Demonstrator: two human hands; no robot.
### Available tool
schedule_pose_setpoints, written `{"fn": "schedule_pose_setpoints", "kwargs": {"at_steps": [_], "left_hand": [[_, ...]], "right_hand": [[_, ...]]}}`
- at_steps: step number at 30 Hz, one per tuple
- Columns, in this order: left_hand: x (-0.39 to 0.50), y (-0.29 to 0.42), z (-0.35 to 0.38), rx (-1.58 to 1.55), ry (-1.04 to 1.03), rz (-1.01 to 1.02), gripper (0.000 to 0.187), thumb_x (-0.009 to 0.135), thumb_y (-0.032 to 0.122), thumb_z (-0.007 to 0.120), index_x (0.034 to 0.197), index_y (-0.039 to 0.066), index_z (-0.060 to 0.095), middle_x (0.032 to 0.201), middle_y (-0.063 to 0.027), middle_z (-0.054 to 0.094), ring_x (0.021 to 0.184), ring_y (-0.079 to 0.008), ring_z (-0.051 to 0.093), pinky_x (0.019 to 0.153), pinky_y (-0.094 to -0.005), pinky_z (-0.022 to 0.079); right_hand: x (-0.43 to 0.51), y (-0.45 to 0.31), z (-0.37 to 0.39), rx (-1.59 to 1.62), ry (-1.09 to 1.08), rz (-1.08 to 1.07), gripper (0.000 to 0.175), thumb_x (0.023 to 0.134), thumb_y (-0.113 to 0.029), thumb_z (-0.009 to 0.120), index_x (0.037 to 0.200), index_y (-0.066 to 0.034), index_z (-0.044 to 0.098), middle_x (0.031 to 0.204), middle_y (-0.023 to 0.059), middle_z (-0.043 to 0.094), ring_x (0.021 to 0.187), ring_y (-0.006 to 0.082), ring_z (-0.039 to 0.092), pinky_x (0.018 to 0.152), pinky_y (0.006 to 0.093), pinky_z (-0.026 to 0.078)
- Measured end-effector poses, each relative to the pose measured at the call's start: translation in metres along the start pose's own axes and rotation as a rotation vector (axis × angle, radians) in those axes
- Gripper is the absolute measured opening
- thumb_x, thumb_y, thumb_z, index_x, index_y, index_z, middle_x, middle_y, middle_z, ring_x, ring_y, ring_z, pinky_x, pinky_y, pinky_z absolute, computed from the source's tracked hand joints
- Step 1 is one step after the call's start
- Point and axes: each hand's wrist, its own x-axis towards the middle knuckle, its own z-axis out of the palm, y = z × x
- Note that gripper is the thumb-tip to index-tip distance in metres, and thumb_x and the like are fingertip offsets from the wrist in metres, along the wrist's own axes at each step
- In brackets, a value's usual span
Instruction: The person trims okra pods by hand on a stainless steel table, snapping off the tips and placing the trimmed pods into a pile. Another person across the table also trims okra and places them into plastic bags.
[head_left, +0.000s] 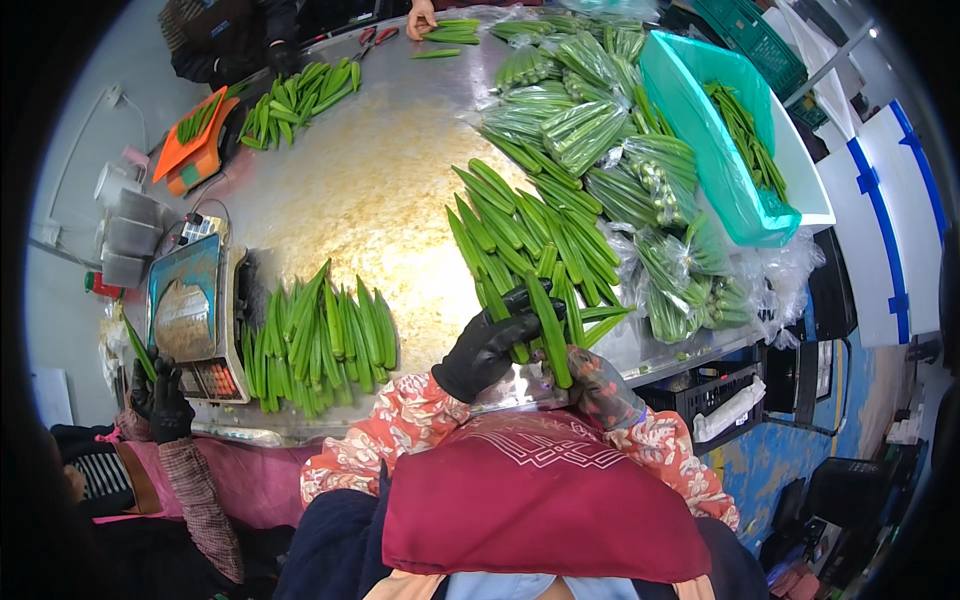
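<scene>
My left hand (487, 349), in a black glove, is shut on okra pods, one standing up at its knuckles. A longer okra pod (548, 330) slants in front of its fingertips. My right hand (604, 390), in a dark, see-through patterned glove, closes on the stem end of that longer pod; its fingertips are partly hidden behind it. Just beyond both hands a pile of loose okra (525, 225) lies on the metal table (420, 150). To the left, a row of okra pods (319, 345) lies side by side near the table's front edge.
Bagged okra (585, 135) is heaped at the right, beside a white bin with a green liner (697, 142). A digital scale (187, 300) stands left, near a co-worker's gloved hands (161, 397). Farther back are an orange scale (191, 142), red-handled scissors (375, 37) and other people's hands.
</scene>
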Motion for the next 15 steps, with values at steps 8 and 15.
{"fn": "schedule_pose_setpoints", "kwargs": {"at_steps": [8,15], "left_hand": [[0.007,0.028,0.016,-0.054,0.156,-0.118,0.057,0.092,0.013,0.059,0.143,0.000,0.037,0.125,-0.0132,0.059,0.119,-0.0215,0.053,0.104,-0.0354,0.040],[0.005,0.026,0.011,0.001,0.182,-0.089,0.054,0.093,0.010,0.056,0.142,0.000,0.037,0.121,-0.0126,0.060,0.117,-0.0205,0.054,0.102,-0.0339,0.040]], "right_hand": [[0.003,0.015,-0.033,0.096,-0.054,0.165,0.048,0.092,-0.029,0.062,0.129,-0.0008,0.049,0.112,0.0080,0.063,0.089,0.0153,0.065,0.067,0.0276,0.054],[-0.002,0.017,-0.017,-0.026,0.131,-0.001,0.047,0.093,-0.030,0.061,0.128,-0.0005,0.050,0.106,0.0072,0.065,0.087,0.0164,0.064,0.074,0.0284,0.054]]}}
